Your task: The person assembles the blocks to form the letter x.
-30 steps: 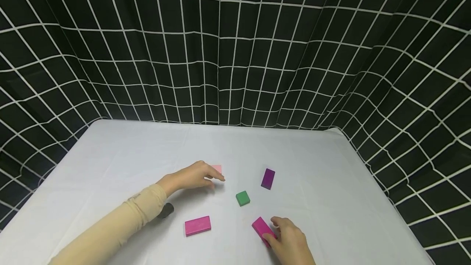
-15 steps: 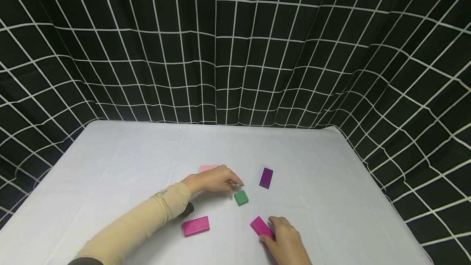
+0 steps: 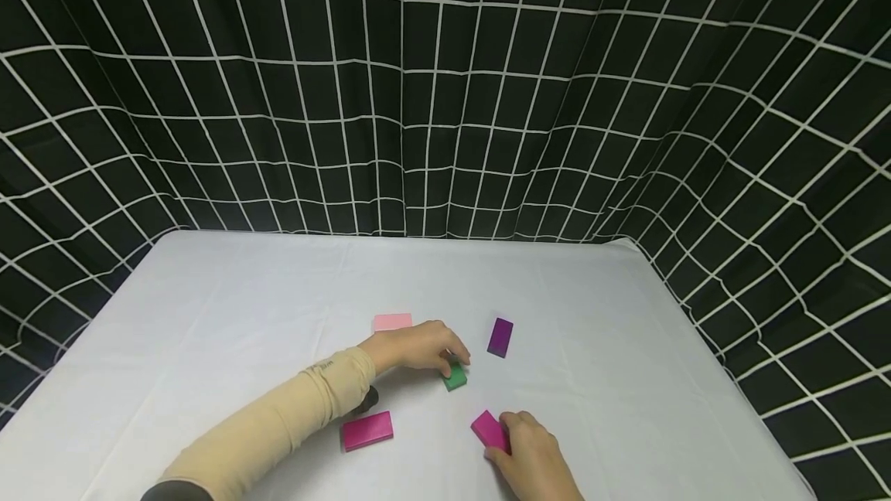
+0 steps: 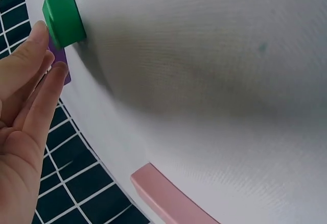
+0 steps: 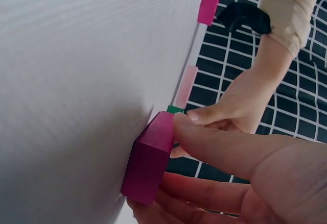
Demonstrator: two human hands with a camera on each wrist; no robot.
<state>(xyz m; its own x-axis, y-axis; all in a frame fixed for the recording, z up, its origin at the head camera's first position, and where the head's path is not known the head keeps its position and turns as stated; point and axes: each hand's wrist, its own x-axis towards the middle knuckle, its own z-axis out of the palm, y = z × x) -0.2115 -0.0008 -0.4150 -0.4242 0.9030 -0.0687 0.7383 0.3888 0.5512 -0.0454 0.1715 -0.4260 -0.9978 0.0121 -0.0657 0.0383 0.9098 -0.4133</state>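
- The green block [image 3: 455,379] lies on the white-covered counter [image 3: 599,331], a little right of midway between its left and right edges, under the fingertips of the left hand [image 3: 421,345].
- That hand arches over it with thumb and fingers parted. The left wrist view shows the thumb at one side and a gap before the fingers below, so no firm pinch shows; the arch probably lets the digits straddle so small a piece.
- The held magenta block [image 3: 489,430] is nearer the front, slanted. The right hand [image 3: 532,451] grips it from the right, thumb against fingers, likely so the end facing the counter's middle stays uncovered. Whether it is lifted, I cannot tell.
- The purple block [image 3: 500,338] lies beyond the green one, toward the far edge, nothing touching it.
- The pink block [image 3: 393,322] lies just behind the left wrist, its long side roughly parallel to the far edge.
- The other magenta block [image 3: 367,431] lies left of the held one, near the beige sleeve [image 3: 271,431], slightly skewed.
- Dark gridded cloth [image 3: 418,99] rises beyond the far edge, perhaps as a plain backdrop.
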